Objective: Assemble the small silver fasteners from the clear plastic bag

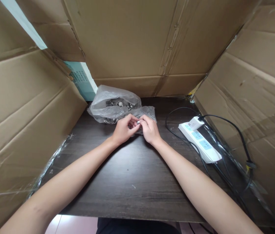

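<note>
My left hand [125,128] and my right hand [149,129] meet above the table, fingertips pinched together around a small shiny metal piece [138,122]. Its exact kind is too small to make out. Just behind my left hand lies a clear plastic bag [100,105], its mouth open, with many small metal parts [120,104] inside. A second crumpled clear plastic bag [150,112] sits behind and under my right hand; what it holds is mostly hidden by my fingers.
Cardboard walls [132,39] enclose the dark wooden table [127,182] at the left, back and right. To the right lies a white power strip [200,143] with a white plug adapter [196,123] and loose black cables [235,124]. A pale green object [81,78] shows through the back left gap.
</note>
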The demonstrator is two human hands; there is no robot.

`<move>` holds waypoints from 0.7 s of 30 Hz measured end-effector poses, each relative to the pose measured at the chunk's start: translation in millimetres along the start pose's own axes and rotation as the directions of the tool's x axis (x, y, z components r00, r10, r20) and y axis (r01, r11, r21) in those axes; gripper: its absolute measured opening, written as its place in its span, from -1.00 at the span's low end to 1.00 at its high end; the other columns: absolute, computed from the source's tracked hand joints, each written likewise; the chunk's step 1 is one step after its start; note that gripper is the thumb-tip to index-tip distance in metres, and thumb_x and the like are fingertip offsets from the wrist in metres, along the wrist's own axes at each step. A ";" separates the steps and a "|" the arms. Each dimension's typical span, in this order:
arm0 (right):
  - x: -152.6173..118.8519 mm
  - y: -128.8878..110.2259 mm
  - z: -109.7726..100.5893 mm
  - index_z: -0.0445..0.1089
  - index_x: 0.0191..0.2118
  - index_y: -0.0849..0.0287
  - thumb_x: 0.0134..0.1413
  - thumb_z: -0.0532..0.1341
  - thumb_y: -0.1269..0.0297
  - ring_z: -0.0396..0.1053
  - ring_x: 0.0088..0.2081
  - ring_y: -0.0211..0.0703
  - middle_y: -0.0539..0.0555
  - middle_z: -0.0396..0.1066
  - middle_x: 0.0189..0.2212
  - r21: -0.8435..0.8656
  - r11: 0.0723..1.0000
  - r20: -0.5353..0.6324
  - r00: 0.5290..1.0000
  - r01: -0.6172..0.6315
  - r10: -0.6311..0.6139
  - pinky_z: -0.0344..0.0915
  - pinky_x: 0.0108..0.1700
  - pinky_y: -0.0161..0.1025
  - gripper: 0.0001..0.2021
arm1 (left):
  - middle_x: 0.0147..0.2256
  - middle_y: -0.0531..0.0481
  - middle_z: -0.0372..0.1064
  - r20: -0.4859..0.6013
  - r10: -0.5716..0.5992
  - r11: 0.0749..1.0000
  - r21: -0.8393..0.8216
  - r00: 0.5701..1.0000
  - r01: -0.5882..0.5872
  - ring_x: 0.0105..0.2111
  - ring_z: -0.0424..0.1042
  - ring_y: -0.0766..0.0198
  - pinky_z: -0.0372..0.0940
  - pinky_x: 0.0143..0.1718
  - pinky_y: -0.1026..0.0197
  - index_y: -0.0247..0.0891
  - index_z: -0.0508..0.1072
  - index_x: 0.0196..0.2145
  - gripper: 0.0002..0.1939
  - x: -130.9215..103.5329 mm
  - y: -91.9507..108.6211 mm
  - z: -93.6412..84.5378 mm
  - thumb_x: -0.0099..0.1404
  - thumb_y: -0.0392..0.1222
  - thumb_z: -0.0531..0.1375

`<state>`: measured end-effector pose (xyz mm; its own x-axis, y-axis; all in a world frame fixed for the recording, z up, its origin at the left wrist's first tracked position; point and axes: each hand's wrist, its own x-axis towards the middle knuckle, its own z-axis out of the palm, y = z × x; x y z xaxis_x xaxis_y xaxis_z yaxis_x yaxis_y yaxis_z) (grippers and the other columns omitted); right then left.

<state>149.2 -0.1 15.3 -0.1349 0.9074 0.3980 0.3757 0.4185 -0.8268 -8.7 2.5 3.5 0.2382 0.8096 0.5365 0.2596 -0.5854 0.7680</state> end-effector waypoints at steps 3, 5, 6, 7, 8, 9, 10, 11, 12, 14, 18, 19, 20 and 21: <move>0.8 2.7 0.5 0.25 -0.42 0.09 0.13 0.03 0.26 0.29 -0.34 -0.13 0.02 0.35 -0.43 0.010 1.000 -0.008 1.000 0.025 -0.025 0.18 -0.21 -0.21 -0.86 | -0.42 0.05 0.46 0.003 0.007 1.000 -0.002 1.000 -0.007 -0.45 0.46 0.34 0.38 -0.39 0.32 -0.26 0.43 -0.22 -0.86 -0.2 -0.3 -0.1 0.30 -0.20 0.29; 1.2 3.9 0.9 0.25 -0.42 0.10 0.11 0.03 0.27 0.29 -0.35 -0.14 0.02 0.35 -0.44 0.014 0.999 -0.001 1.000 0.031 -0.031 0.18 -0.22 -0.22 -0.87 | -0.42 0.05 0.46 0.001 0.013 1.000 -0.002 1.000 -0.013 -0.44 0.46 0.34 0.38 -0.39 0.32 -0.26 0.44 -0.21 -0.87 -0.3 -0.9 -0.2 0.30 -0.22 0.29; 1.3 4.1 1.1 0.24 -0.43 0.10 0.12 0.03 0.26 0.29 -0.36 -0.14 0.02 0.35 -0.45 0.013 1.000 0.004 1.000 0.028 -0.029 0.17 -0.23 -0.22 -0.86 | -0.42 0.05 0.46 0.000 0.016 1.000 0.000 1.000 -0.016 -0.45 0.46 0.35 0.37 -0.39 0.33 -0.26 0.45 -0.21 -0.88 -0.3 -1.3 -0.1 0.30 -0.23 0.29; 1.3 4.1 1.2 0.23 -0.45 0.10 0.13 0.03 0.25 0.27 -0.38 -0.15 0.01 0.33 -0.47 0.010 1.000 0.010 1.000 0.022 -0.022 0.16 -0.25 -0.23 -0.83 | -0.41 0.05 0.46 -0.002 0.019 1.000 0.003 1.000 -0.019 -0.45 0.45 0.35 0.37 -0.39 0.33 -0.27 0.45 -0.21 -0.88 -0.4 -1.8 -0.1 0.29 -0.23 0.29; 1.2 4.0 1.3 0.22 -0.47 0.10 0.16 0.03 0.23 0.26 -0.40 -0.17 0.00 0.32 -0.50 0.004 1.000 0.016 1.000 0.012 -0.012 0.15 -0.27 -0.23 -0.80 | -0.41 0.05 0.46 -0.004 0.022 1.000 0.006 1.000 -0.022 -0.44 0.45 0.35 0.37 -0.38 0.33 -0.27 0.45 -0.21 -0.88 -0.5 -2.3 0.0 0.29 -0.24 0.29; 1.1 3.7 1.5 0.21 -0.49 0.10 0.18 0.03 0.21 0.24 -0.42 -0.18 -0.01 0.29 -0.53 -0.006 1.000 0.020 1.000 0.001 -0.001 0.13 -0.30 -0.24 -0.77 | -0.41 0.05 0.46 -0.006 0.025 1.000 0.008 1.000 -0.025 -0.44 0.45 0.35 0.37 -0.38 0.33 -0.27 0.45 -0.21 -0.87 -0.6 -2.8 0.1 0.29 -0.24 0.29; 0.8 3.4 1.6 0.20 -0.51 0.10 0.20 0.03 0.19 0.22 -0.44 -0.19 -0.02 0.26 -0.55 -0.017 1.000 0.022 1.000 -0.009 0.010 0.11 -0.32 -0.24 -0.74 | -0.40 0.04 0.46 -0.007 0.027 1.000 0.007 1.000 -0.027 -0.44 0.46 0.35 0.37 -0.38 0.32 -0.27 0.45 -0.20 -0.87 -0.8 -3.3 0.2 0.29 -0.25 0.29; 0.5 3.0 1.7 0.19 -0.52 0.10 0.21 0.03 0.18 0.21 -0.46 -0.20 -0.03 0.24 -0.57 -0.028 0.999 0.020 1.000 -0.018 0.019 0.09 -0.34 -0.24 -0.72 | -0.40 0.04 0.46 -0.008 0.029 1.000 0.005 1.000 -0.029 -0.44 0.46 0.35 0.37 -0.38 0.32 -0.28 0.45 -0.20 -0.86 -0.9 -3.6 0.3 0.29 -0.25 0.29; 0.3 2.6 1.8 0.18 -0.53 0.10 0.22 0.03 0.17 0.20 -0.47 -0.20 -0.04 0.22 -0.58 -0.036 0.999 0.016 1.000 -0.026 0.026 0.07 -0.35 -0.24 -0.70 | -0.40 0.04 0.46 -0.008 0.030 1.000 0.002 1.000 -0.030 -0.44 0.46 0.35 0.37 -0.38 0.32 -0.28 0.45 -0.19 -0.86 -0.9 -3.8 0.4 0.28 -0.25 0.29; -0.2 1.8 2.0 0.16 -0.54 0.09 0.24 0.02 0.16 0.19 -0.48 -0.21 -0.03 0.22 -0.59 -0.040 0.999 0.007 0.999 -0.033 0.033 0.06 -0.36 -0.24 -0.67 | -0.40 0.04 0.46 -0.009 0.029 1.000 -0.004 1.000 -0.029 -0.44 0.46 0.35 0.37 -0.38 0.32 -0.27 0.45 -0.19 -0.86 -0.8 -3.8 0.6 0.29 -0.25 0.29; -0.1 1.2 1.4 0.21 -0.49 0.09 0.23 0.03 0.20 0.26 -0.41 -0.17 0.00 0.33 -0.51 -0.029 1.000 -0.019 1.000 0.004 -0.005 0.15 -0.28 -0.23 -0.73 | -0.41 0.05 0.46 -0.013 0.028 1.000 -0.013 1.000 -0.028 -0.45 0.45 0.36 0.37 -0.39 0.33 -0.27 0.43 -0.22 -0.87 -0.2 -3.0 0.9 0.29 -0.24 0.29; 0.2 1.5 1.2 0.24 -0.47 0.09 0.21 0.03 0.22 0.28 -0.39 -0.16 0.01 0.35 -0.48 -0.024 1.000 -0.026 1.000 0.014 -0.015 0.17 -0.25 -0.23 -0.78 | -0.41 0.05 0.46 -0.011 0.029 0.999 -0.016 1.000 -0.029 -0.46 0.45 0.36 0.37 -0.40 0.33 -0.27 0.43 -0.23 -0.87 -0.1 -2.9 0.9 0.29 -0.23 0.29; 0.4 1.9 0.9 0.26 -0.44 0.09 0.18 0.04 0.24 0.30 -0.37 -0.15 0.01 0.37 -0.46 -0.018 1.000 -0.028 0.999 0.022 -0.022 0.19 -0.23 -0.22 -0.81 | -0.41 0.05 0.46 -0.009 0.028 0.999 -0.019 1.000 -0.029 -0.46 0.45 0.36 0.37 -0.40 0.33 -0.27 0.42 -0.23 -0.87 -0.1 -2.7 0.9 0.29 -0.23 0.29; 0.7 2.4 0.8 0.26 -0.43 0.09 0.15 0.04 0.26 0.30 -0.35 -0.14 0.02 0.38 -0.45 -0.011 1.000 -0.025 0.999 0.027 -0.027 0.20 -0.22 -0.22 -0.84 | -0.42 0.05 0.46 -0.004 0.027 0.999 -0.020 1.000 -0.027 -0.46 0.45 0.35 0.37 -0.40 0.33 -0.27 0.42 -0.23 -0.87 -0.1 -2.6 0.9 0.29 -0.23 0.29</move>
<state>149.4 1.6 13.2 -0.1224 0.8946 0.4298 0.3818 0.4422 -0.8116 -8.5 3.9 1.0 0.2412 0.7936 0.5586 0.2345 -0.6062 0.7599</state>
